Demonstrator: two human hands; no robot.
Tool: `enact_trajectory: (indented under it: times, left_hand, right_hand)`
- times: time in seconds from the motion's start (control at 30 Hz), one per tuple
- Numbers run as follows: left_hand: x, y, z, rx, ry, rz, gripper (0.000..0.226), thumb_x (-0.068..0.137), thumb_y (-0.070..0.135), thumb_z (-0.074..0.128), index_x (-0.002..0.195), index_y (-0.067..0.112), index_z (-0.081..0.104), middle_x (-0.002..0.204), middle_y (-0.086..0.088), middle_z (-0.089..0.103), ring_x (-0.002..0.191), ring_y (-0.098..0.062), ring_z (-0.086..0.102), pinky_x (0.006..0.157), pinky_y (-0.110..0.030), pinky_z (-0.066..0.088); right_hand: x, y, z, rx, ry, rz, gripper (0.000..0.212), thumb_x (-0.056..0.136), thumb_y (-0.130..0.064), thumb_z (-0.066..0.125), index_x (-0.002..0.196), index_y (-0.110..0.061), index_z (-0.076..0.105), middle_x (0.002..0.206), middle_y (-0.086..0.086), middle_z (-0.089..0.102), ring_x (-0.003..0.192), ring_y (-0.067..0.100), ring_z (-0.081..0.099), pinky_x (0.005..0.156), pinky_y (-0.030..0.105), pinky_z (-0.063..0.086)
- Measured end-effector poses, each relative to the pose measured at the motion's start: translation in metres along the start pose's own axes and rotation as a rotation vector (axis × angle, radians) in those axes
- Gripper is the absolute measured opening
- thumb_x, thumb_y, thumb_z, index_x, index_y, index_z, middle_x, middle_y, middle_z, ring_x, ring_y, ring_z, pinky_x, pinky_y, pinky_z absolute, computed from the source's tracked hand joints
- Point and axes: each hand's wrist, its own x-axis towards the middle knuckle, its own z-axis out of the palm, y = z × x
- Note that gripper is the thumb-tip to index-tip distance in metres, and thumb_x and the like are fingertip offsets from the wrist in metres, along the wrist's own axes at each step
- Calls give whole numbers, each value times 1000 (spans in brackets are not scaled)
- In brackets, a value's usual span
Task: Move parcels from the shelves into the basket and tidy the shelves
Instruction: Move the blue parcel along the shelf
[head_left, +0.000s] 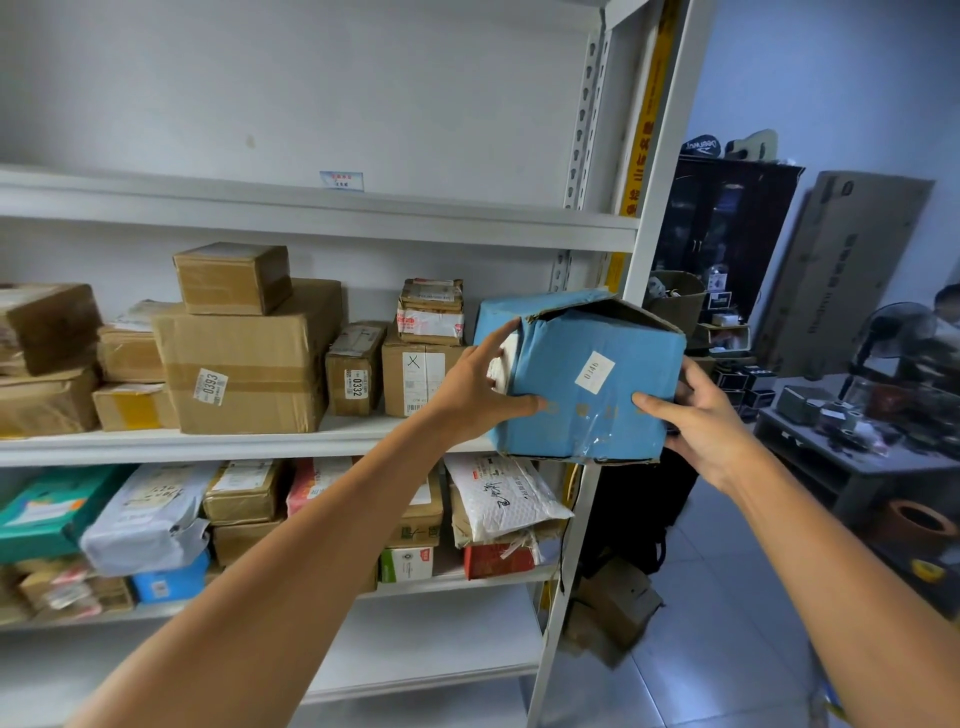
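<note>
Two bare arms reach out from the bottom of the view. The left hand (478, 384) holds the left side of a blue box (587, 384). Its thumb lies on the front and its fingers curl round the side. The right hand (696, 421) holds the right side the same way, with its thumb on the front and its fingers behind. So the blue box sits between the two hands, and both hands grip it.

The blue box is tilted. Its top is torn and a bit open. A small white label (595, 371) is stuck on the front. The box is up at the right end of the middle shelf (208, 447), in front of the white post (660, 208) of the rack. I cannot tell if it touches the shelf.

Lower down, just under the box, a white padded bag (504, 493) lies on the lower shelf on top of a red box (496, 561). More to the left are a grey bag (148, 519) and a green box (47, 509).

On the middle shelf, left of the hands, stands a box with an X (421, 374), with small parcels (431, 312) piled on it. Next comes a thin box marked 0332 (356, 366). Then comes a big brown box marked 0393 (249, 364), with a small brown box (234, 278) on top.

Far off on the right are a grey tabletop (852, 457) full of small things, a black fan (891, 332), a dark cabinet (727, 228) and a big flat carton (841, 270) leaning on the wall.
</note>
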Motion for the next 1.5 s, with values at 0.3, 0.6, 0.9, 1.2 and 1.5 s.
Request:
enact_trajectory:
  times: [0.3, 0.6, 0.9, 1.2, 1.5]
  left_hand:
    - [4, 7, -2, 8, 2, -28, 101, 73, 32, 85, 149, 49, 21, 144, -1, 41, 107, -18, 56, 83, -31, 52]
    - [5, 15, 5, 62, -14, -18, 101, 70, 41, 85, 148, 52, 21, 138, 2, 40, 109, -17, 54, 84, -29, 50]
    - [4, 16, 9, 82, -20, -14, 103, 67, 47, 86, 148, 52, 21, 137, 1, 41, 105, -17, 56, 92, -36, 53]
    - [11, 14, 5, -203, -40, -89, 110, 49, 38, 93, 141, 52, 34, 138, 0, 49, 109, -26, 65, 79, -54, 59]
    - [6, 6, -10, -374, -29, -89, 83, 74, -7, 78, 140, 28, 41, 122, 2, 56, 107, -19, 62, 76, -41, 61]
  right_hand:
    - [-4, -2, 1, -39, 64, -84, 77, 81, 5, 73, 143, -30, 44, 123, -4, 65, 111, 16, 64, 87, 47, 56]
    - [-3, 0, -11, 25, 46, -63, 75, 83, 8, 68, 143, -30, 44, 124, -3, 65, 110, 16, 65, 80, 39, 57]
    - [-1, 1, -17, 39, 29, -50, 75, 80, 8, 69, 140, -31, 47, 124, -4, 67, 115, 19, 64, 84, 41, 58]
    - [-6, 2, 6, -139, 120, -222, 71, 81, 1, 75, 134, -37, 47, 120, -8, 64, 99, 2, 66, 78, 34, 59]
    - [-12, 4, 29, -302, 140, -322, 76, 82, -8, 78, 141, -37, 39, 117, -29, 49, 102, -14, 53, 70, 12, 50]
